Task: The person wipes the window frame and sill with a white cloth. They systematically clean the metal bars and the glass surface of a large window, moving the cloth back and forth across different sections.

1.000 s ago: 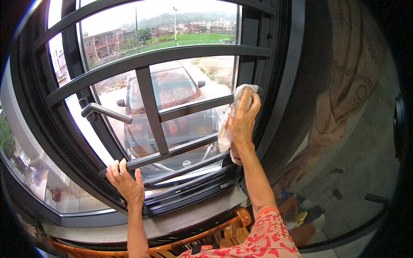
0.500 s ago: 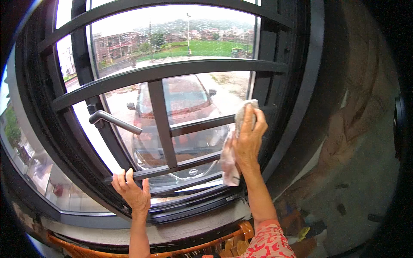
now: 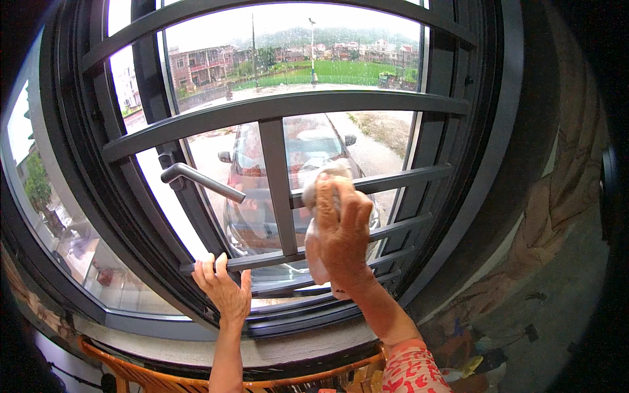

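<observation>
My right hand is closed around a pale cloth, pressing it to a horizontal crossbar of the dark metal window bars, close to the upright bar. Part of the cloth hangs down below the palm. Lower and to the left, my left hand has its fingers hooked over the left end of a lower bar, its thumb apart on the near side. Above that hand a grey window handle sticks out from the frame, touched by neither hand.
Behind the bars is a wet glass pane, with a parked car outside. A pale sill runs beneath the frame. Close below it is a curved wooden rail. A brown curtain hangs at the right.
My right hand and the cloth have moved left along the crossbar, from its right part toward the upright bar. My left hand keeps its hold on the lower bar. The view has shifted slightly.
</observation>
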The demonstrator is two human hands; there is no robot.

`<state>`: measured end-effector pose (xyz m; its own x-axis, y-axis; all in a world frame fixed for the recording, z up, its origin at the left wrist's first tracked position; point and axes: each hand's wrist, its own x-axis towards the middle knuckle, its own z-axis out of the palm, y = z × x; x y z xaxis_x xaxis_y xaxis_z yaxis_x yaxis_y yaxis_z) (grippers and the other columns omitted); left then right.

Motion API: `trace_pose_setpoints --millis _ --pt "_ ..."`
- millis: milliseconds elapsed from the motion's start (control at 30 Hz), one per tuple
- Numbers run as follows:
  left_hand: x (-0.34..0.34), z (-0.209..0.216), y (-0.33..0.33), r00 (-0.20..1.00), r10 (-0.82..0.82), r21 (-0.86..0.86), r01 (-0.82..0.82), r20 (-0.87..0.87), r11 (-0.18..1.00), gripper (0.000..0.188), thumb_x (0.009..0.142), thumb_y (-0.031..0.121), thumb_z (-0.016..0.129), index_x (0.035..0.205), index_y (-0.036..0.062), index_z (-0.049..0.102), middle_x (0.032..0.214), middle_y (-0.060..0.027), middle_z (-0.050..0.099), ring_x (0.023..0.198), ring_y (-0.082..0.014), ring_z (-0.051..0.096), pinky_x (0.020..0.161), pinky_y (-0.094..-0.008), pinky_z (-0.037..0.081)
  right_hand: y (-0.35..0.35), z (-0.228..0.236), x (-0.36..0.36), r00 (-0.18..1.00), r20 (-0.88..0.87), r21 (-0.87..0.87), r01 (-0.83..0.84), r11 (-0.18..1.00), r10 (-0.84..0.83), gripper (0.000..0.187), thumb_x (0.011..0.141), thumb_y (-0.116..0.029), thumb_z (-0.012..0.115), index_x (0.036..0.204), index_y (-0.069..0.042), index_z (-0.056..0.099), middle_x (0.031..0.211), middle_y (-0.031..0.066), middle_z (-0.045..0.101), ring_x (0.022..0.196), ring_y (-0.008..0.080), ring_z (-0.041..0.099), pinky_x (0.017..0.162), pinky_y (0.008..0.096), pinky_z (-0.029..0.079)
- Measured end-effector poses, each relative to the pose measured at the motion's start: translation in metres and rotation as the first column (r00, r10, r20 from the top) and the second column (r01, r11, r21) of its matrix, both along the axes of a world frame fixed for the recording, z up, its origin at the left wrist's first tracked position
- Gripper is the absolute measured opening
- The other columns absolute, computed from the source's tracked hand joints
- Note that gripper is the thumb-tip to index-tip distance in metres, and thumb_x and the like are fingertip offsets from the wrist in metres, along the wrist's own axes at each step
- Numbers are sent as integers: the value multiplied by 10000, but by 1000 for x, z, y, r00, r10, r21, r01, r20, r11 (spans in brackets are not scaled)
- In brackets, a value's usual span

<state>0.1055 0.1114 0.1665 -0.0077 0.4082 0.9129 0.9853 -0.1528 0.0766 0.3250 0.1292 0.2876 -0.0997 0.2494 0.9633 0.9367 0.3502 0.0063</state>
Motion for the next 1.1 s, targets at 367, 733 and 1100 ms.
trace_pose_setpoints --millis 367,733,1100 --pt "-2 -5 7 1000 -3 5 3 8 1000 677 759 244 726 1308 83 364 1324 -156 304 1318 -388 219 1117 -565 166 1 4 35 998 -26 9 65 998 -65 491 797 -49 640 1280 -101 565 1205 107 508 1000 293 490 831 398 474" --pt "0 -8 10 999 -41 32 41 10 999 625 761 256 717 1292 63 447 1278 -157 368 1267 -394 306 1081 -541 214 -7 4 41 999 -5 -97 -51 994 51 653 722 52 685 1340 -86 522 1272 149 462 1081 335 462 907 417 437" --pt "-4 -1 3 1000 -15 47 14 15 999 549 891 402 599 1277 43 447 1257 -149 401 1255 -373 326 1081 -548 194 -5 16 22 993 74 -30 -88 996 90 586 799 7 661 1339 -174 525 1177 149 532 995 325 500 843 426 461"
